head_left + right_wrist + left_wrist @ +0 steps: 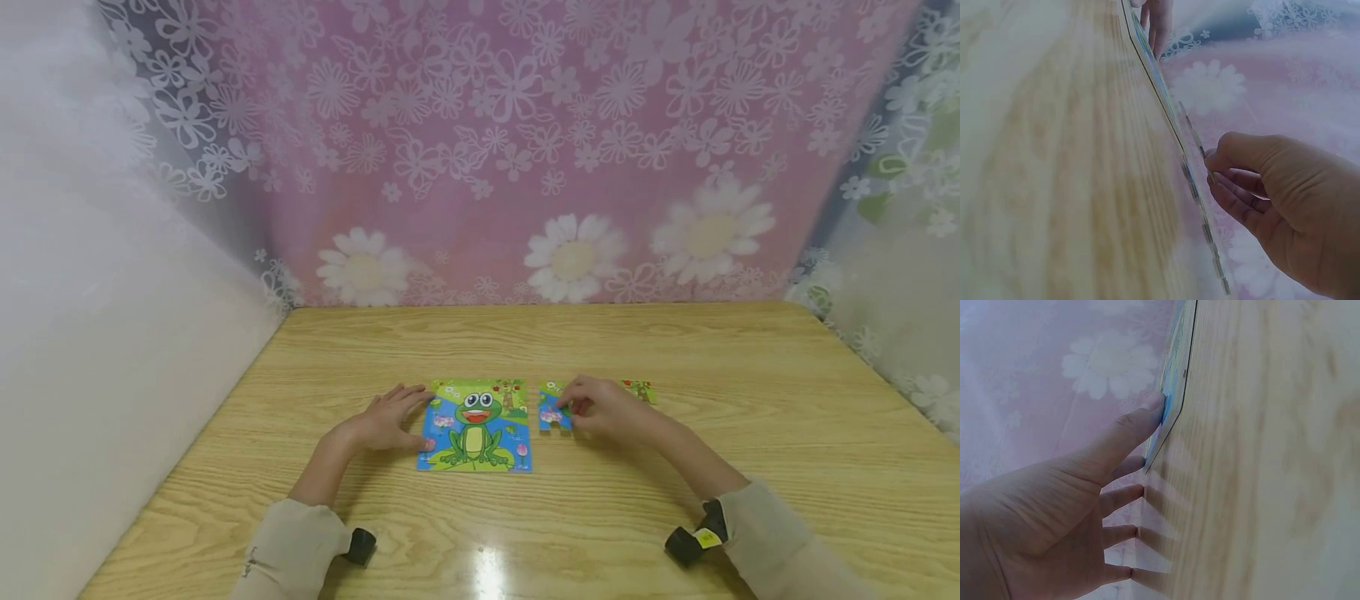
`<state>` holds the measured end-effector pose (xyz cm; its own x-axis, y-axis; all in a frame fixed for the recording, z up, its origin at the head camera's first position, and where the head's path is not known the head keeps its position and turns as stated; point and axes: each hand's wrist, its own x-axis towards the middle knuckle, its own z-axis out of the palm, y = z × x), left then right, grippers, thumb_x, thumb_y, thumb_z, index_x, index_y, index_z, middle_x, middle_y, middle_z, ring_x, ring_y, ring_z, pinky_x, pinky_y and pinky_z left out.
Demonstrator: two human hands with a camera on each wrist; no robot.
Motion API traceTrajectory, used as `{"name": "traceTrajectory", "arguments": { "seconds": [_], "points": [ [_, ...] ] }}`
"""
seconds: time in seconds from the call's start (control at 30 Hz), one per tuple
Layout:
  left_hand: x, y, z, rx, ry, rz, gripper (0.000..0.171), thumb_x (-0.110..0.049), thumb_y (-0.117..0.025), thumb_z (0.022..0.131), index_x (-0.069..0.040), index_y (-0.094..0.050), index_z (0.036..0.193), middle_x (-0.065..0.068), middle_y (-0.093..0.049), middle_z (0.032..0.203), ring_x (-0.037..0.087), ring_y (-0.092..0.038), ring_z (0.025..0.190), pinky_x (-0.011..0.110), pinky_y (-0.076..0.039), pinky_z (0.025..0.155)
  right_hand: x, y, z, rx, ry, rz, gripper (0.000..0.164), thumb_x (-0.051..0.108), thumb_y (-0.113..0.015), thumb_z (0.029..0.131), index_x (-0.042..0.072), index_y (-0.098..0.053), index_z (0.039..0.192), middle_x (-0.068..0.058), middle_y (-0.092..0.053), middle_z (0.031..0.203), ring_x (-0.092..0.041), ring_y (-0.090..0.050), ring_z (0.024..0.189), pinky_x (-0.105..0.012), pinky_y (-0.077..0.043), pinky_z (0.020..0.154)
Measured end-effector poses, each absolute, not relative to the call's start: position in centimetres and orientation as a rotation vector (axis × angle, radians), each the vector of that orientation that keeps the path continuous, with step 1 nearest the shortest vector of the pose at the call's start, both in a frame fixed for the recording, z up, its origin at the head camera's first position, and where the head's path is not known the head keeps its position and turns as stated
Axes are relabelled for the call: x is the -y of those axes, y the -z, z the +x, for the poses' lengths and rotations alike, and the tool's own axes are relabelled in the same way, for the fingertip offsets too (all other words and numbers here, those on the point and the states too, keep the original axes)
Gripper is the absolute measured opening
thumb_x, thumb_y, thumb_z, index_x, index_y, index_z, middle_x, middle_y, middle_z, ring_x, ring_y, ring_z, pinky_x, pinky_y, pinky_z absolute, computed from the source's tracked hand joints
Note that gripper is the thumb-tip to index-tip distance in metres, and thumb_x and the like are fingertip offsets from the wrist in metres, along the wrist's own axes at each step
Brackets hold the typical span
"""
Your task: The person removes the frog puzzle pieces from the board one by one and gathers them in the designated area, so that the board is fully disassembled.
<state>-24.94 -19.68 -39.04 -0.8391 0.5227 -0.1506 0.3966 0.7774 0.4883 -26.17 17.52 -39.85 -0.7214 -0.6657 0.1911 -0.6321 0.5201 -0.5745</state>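
Observation:
A square frog picture puzzle board (474, 427) lies flat on the wooden table. My left hand (387, 418) rests at its left side, fingers spread, the index finger at the upper left and the thumb on the lower left edge. In the left wrist view the thumb (1138, 419) presses on the board's corner and the other fingertips touch the table. To the right of the board, my right hand (603, 410) pinches a blue and green puzzle piece (552, 417) with a pink flower. In the right wrist view that piece (1192, 128) is raised off the table between thumb and fingers.
More puzzle pieces (638, 390), one with a tree and red fruit, lie behind and partly under the right hand. Several flat pieces (1209, 234) line up on the table in the right wrist view. A flowered pink curtain (465, 167) hangs behind the table (600, 525).

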Motion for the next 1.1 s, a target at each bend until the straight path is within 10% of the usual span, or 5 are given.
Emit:
{"name": "traceTrajectory", "arguments": {
  "seconds": [1.1],
  "points": [
    [19.6,39.3,-25.1,-2.699,-0.643,0.698,0.081,-0.044,-0.069,0.080,-0.010,-0.032,0.143,0.015,-0.021,0.148,0.040,-0.006,0.135,0.063,-0.002,0.101,-18.2,41.2,-26.0,-2.611,1.027,-1.189,0.019,-0.005,-0.064,0.082,0.010,-0.064,0.093,-0.003,-0.057,0.101,-0.015,-0.057,0.084,-0.024,-0.050,0.073]
  ]
}}
